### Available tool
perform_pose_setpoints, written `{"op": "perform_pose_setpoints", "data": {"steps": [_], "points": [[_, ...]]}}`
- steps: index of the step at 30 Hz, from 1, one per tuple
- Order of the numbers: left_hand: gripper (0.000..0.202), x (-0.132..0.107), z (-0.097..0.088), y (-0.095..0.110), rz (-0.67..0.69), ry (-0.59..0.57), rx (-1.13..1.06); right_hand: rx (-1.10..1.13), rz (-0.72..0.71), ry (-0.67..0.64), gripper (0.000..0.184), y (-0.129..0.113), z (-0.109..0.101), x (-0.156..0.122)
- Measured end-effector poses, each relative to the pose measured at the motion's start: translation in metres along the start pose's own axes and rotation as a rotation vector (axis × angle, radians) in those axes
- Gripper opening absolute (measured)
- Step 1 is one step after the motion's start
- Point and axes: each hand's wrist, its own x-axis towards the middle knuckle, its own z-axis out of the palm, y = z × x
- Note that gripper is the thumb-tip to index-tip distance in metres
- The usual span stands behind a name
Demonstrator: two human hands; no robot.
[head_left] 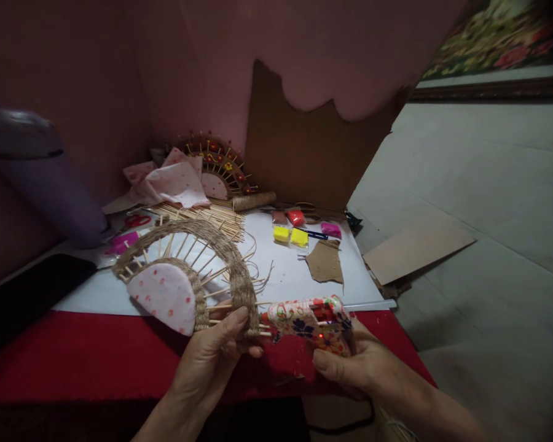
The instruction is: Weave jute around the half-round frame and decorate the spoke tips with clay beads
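My left hand point(219, 347) is closed on the lower right end of a half-round woven fan point(242, 276). The fan has a twine-wrapped rim, thin wooden sticks set like spokes, and a half-disc centre of pink dotted cloth point(163, 294). In my right hand point(354, 362) is a flower-patterned glue gun point(304, 322) with a small red light glowing on its side. Its narrow tip points left, close to the stick ends that poke out past the fan's rim. Whether tip and sticks touch, I cannot tell. My right fingers are partly hidden behind the glue gun.
A white sheet point(281, 270) covers part of the red table point(120, 362). Behind lie thin sticks point(212, 218), a twine roll point(253, 201), dotted cloth point(175, 181), a decorated fan point(216, 162), red scissors point(137, 221) and yellow packets point(298, 237). Large cardboard point(313, 147) stands upright; a purple bottle point(41, 178) is left.
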Motion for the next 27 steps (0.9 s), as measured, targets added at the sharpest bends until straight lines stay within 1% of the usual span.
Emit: {"op": "perform_pose_setpoints", "data": {"steps": [4, 6, 10, 13, 16, 20, 23, 27], "points": [[0.022, 0.0007, -0.0017, -0.0004, 0.003, 0.011, -0.017, 0.021, -0.015, -0.001, 0.045, -0.0017, 0.0023, 0.001], [0.023, 0.0008, -0.0023, -0.0001, -0.019, 0.02, -0.014, 0.002, -0.014, 0.001, 0.046, -0.0026, 0.0031, 0.0018], [0.022, 0.0, -0.0023, 0.0011, -0.05, 0.011, 0.004, -0.056, 0.021, 0.065, 0.047, -0.0019, 0.0034, 0.0022], [0.017, 0.0, -0.0025, 0.001, -0.054, 0.003, 0.012, -0.043, 0.064, 0.111, 0.047, -0.0003, 0.0038, 0.0008], [0.018, 0.0001, -0.0026, 0.0, -0.036, 0.03, 0.007, -0.015, 0.08, 0.139, 0.046, 0.0003, 0.0042, -0.0008], [0.02, -0.001, -0.0011, -0.001, -0.005, 0.049, -0.001, 0.001, 0.064, 0.137, 0.046, 0.0, 0.0039, -0.0011], [0.021, -0.0015, 0.0002, -0.0006, 0.005, 0.04, 0.008, -0.051, 0.077, 0.134, 0.045, -0.0006, 0.003, -0.0007], [0.02, -0.0003, -0.0008, 0.0004, -0.009, 0.024, 0.018, -0.094, 0.078, 0.145, 0.049, -0.0012, 0.0023, -0.0004]]}}
